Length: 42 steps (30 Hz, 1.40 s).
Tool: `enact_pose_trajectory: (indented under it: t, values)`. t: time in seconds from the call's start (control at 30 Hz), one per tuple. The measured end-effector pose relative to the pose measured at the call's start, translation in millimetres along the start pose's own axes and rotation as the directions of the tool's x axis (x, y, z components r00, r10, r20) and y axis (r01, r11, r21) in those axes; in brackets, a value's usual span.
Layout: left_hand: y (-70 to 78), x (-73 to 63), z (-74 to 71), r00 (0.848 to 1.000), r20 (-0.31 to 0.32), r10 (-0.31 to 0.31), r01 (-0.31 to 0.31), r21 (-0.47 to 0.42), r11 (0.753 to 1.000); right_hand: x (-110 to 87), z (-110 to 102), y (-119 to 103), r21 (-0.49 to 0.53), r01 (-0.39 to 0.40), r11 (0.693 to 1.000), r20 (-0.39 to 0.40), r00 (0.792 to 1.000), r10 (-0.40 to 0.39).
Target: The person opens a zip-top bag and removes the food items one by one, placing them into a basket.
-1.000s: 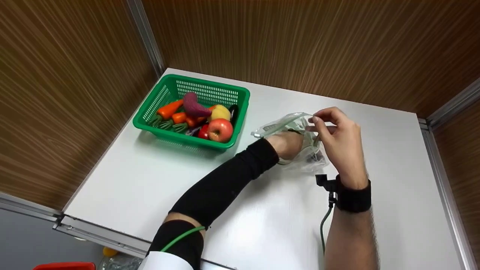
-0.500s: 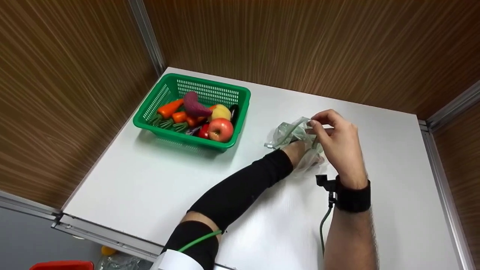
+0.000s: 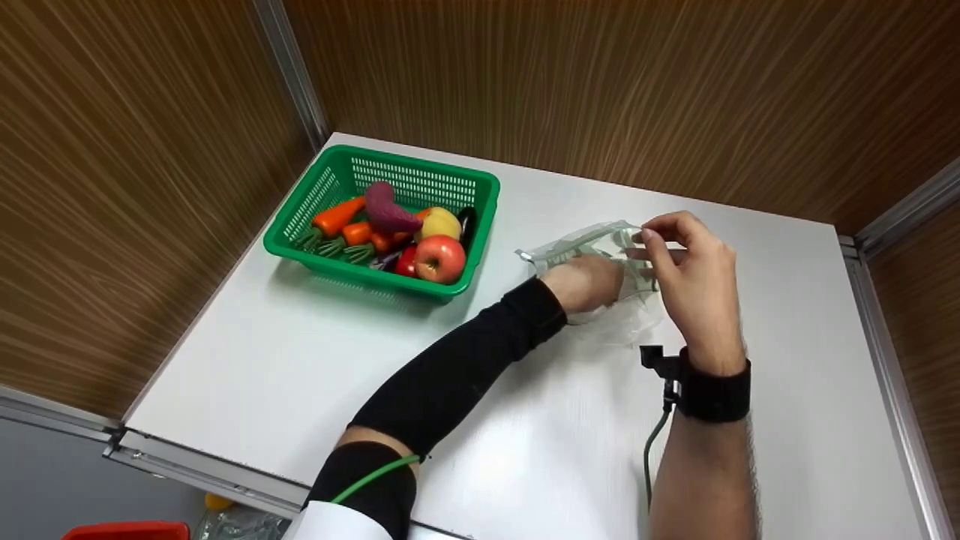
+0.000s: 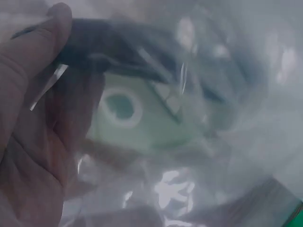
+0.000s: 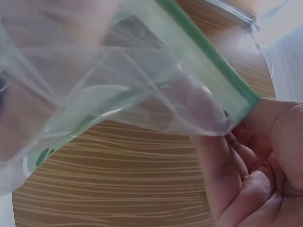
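Observation:
My right hand (image 3: 697, 277) pinches the rim of a clear zip-top plastic bag (image 3: 626, 322) between thumb and fingers. A green strip runs along the bag's mouth in the right wrist view, where one fingertip (image 5: 199, 106) shows through the film. My left hand (image 3: 589, 283) reaches into the mouth of the bag up to about the wrist. In the left wrist view, its thumb and fingers are around a dark elongated object (image 4: 118, 45), blurred by the plastic. A pale green print with a white ring (image 4: 123, 108) appears below that object.
A green basket (image 3: 375, 279) stands left of the bag, holding carrots (image 3: 337, 217), a purple sweet-potato-like piece (image 3: 388, 210), a red apple (image 3: 440, 259) and a yellow fruit (image 3: 441, 223). Wood-patterned panels enclose the white table (image 3: 300, 360). A red container (image 3: 127, 531) sits below its front edge.
My left hand went deeper into the bag and rightward, then drew back left and up; the bag crumpled and spread again. My right hand kept its pinch and shifted slightly right.

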<state>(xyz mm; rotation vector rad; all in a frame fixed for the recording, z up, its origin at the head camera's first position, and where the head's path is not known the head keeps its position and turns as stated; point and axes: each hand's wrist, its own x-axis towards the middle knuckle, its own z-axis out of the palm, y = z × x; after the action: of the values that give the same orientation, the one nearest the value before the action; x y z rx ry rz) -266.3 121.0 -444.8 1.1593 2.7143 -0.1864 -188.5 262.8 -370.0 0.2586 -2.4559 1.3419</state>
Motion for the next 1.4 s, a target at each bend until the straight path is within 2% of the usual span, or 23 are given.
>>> enact_pose_trajectory:
  t: [0.03,0.07,0.13,0.2,0.23,0.43,0.53,0.63,0.73,0.83,0.87,0.97,1.07,1.1,1.23,1.3,1.4]
  values:
    - [-2.5,-7.0,-4.1,0.998,-0.055,0.039,-0.039,0.003,0.999,-0.1,-1,0,-0.008,0.000,1.000,-0.012,1.000,0.000]
    - [-4.6,-13.6,-7.1,0.990,-0.109,0.084,-0.079,0.057,0.995,-0.2,-1,1,-0.012,-0.001,1.000,-0.022,1.000,0.001]
    - [-8.5,-27.0,-11.5,0.962,-0.217,0.166,-0.137,0.141,0.980,-0.2,-2,1,-0.021,-0.011,1.000,-0.040,0.999,0.011]
    - [-10.0,-39.1,-17.0,0.938,-0.294,0.186,-0.145,0.155,0.977,-0.1,-3,2,-0.037,-0.027,0.999,-0.054,0.998,0.025]
    - [-10.4,-44.3,-20.3,0.932,-0.310,0.187,-0.145,0.151,0.978,0.1,-3,2,-0.038,-0.033,0.999,-0.060,0.998,0.031]
    - [-16.5,-73.8,-43.8,0.925,-0.329,0.191,-0.194,0.023,0.981,0.7,-3,3,-0.025,-0.052,0.998,-0.077,0.996,0.049]
    - [-24.6,-90.7,-52.8,0.912,-0.363,0.193,-0.222,-0.038,0.974,0.6,-4,4,-0.017,-0.063,0.998,-0.079,0.995,0.062]
    - [-36.2,-110.4,-60.6,0.895,-0.410,0.178,-0.260,-0.154,0.953,0.9,-5,5,-0.016,-0.075,0.997,-0.082,0.994,0.073]
    - [-49.8,-129.6,-66.2,0.852,-0.498,0.159,-0.329,-0.275,0.903,1.6,-6,5,-0.010,-0.078,0.997,-0.088,0.993,0.077]
    - [-64.4,-146.9,-68.9,0.786,-0.603,0.140,-0.411,-0.340,0.846,2.0,-6,5,-0.012,-0.077,0.997,-0.093,0.993,0.076]
    - [-69.2,-152.9,-69.6,0.763,-0.634,0.129,-0.426,-0.342,0.837,2.0,-6,5,-0.015,-0.077,0.997,-0.094,0.993,0.076]
    - [-82.9,-171.9,-70.0,0.710,-0.700,0.072,-0.415,-0.334,0.847,1.5,-7,5,-0.029,-0.078,0.997,-0.099,0.992,0.075]
    - [-95.6,-189.2,-70.0,0.679,-0.734,-0.001,-0.384,-0.356,0.852,1.1,-8,6,-0.031,-0.075,0.997,-0.104,0.992,0.072]
    - [-99.7,-193.8,-69.6,0.673,-0.739,-0.028,-0.376,-0.375,0.848,1.0,-8,6,-0.031,-0.075,0.997,-0.105,0.992,0.072]
    - [-115.0,-205.7,-68.2,0.663,-0.736,-0.136,-0.325,-0.447,0.833,1.0,-9,7,-0.023,-0.076,0.997,-0.104,0.992,0.074]
    - [-122.9,-207.4,-65.9,0.663,-0.725,-0.188,-0.278,-0.471,0.837,1.2,-9,6,-0.020,-0.078,0.997,-0.105,0.992,0.075]
    - [-136.4,-205.3,-60.3,0.672,-0.692,-0.262,-0.195,-0.507,0.839,1.5,-8,6,-0.024,-0.078,0.997,-0.103,0.992,0.075]
